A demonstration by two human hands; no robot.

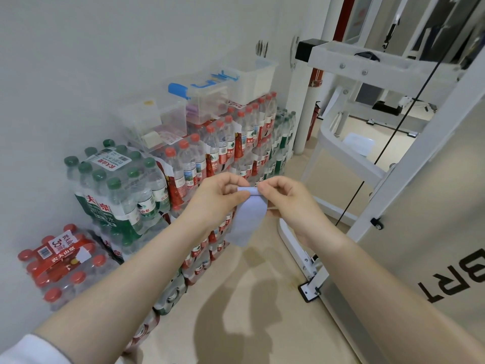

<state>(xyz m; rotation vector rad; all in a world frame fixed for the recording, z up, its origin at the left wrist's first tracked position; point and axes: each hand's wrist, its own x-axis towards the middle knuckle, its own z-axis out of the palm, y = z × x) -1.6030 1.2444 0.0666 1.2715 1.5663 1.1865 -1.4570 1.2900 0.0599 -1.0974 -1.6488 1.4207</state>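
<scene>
A small pale lilac strip [248, 219], like thin paper or cloth, hangs in the air between both hands at the middle of the view. Its top edge is folded over. My left hand [217, 198] pinches the top left corner between thumb and fingers. My right hand [286, 199] pinches the top right edge, fingers curled. The strip's lower end hangs free above the floor.
Shrink-wrapped packs of water bottles [126, 195] with red and green caps are stacked along the left wall. Clear plastic boxes [204, 98] sit on top of them. A white metal frame [367, 164] with a black cable stands at the right. Beige floor [249, 298] lies below.
</scene>
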